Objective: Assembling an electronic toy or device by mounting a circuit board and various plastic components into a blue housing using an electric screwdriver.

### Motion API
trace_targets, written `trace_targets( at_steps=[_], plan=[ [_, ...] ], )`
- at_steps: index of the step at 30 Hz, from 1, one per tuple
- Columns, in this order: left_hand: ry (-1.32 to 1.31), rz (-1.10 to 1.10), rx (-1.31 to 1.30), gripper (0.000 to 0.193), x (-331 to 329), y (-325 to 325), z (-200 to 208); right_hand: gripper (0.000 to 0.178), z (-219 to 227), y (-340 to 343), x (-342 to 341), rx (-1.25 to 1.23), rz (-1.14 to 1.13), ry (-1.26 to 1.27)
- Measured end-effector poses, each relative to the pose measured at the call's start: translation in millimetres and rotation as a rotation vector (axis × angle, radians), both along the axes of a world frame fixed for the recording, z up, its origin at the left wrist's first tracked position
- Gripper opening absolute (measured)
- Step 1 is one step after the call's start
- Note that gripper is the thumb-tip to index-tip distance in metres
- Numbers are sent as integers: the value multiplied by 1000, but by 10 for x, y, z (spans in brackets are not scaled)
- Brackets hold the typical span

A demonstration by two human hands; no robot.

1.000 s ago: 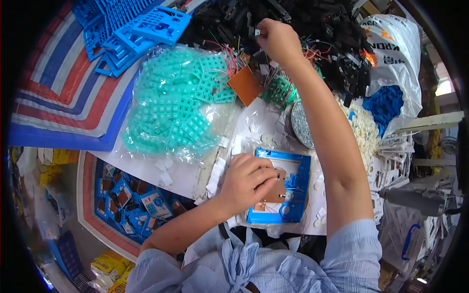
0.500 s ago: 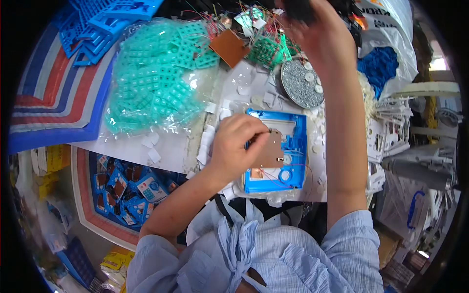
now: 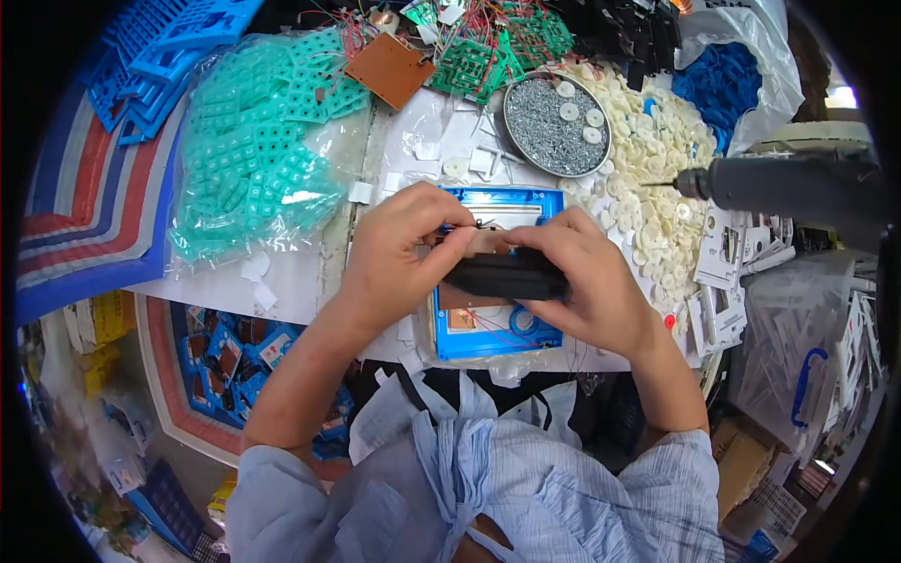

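In front of me lies a shallow blue plastic casing [image 3: 502, 349], open side up, with thin red wires and a pale round part inside. My left hand [image 3: 399, 246] is closed over its left side, thumb and finger pinching the edge of a brown circuit board [image 3: 489, 243]. A long black plastic part [image 3: 507, 277] is gripped in my right hand [image 3: 593, 281] and held across the casing and the board. It hides much of the board and the casing's middle. The fingertips of both hands nearly meet at the brown board.
Behind the casing stand a round dish [image 3: 556, 127] of small metal screws and a heap of cream discs [image 3: 648, 169]. A bag of green keypads [image 3: 258, 155] lies left, green circuit boards [image 3: 479, 66] at the back. A dark power screwdriver [image 3: 784, 183] juts in from the right.
My right hand has come down from the back of the table, bringing the black plastic part over the casing. My left hand has shifted slightly left and up, still pinching the brown board.
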State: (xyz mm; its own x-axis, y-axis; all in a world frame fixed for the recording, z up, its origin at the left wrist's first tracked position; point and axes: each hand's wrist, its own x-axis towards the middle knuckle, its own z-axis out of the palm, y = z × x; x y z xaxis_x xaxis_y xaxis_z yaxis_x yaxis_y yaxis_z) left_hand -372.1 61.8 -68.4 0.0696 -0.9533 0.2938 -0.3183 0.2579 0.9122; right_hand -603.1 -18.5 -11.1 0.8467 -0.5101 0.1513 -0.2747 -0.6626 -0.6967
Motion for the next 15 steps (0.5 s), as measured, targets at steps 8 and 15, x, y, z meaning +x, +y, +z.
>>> trace_targets(
  at_steps=[8,15],
  plan=[
    [-238,-142,7,9,128,-102,148,46,-136,-82,6,-57,2,-56],
    [-277,-161,11,6,133,-106,160,50,-124,-53,-44,-141,56,-36]
  ],
)
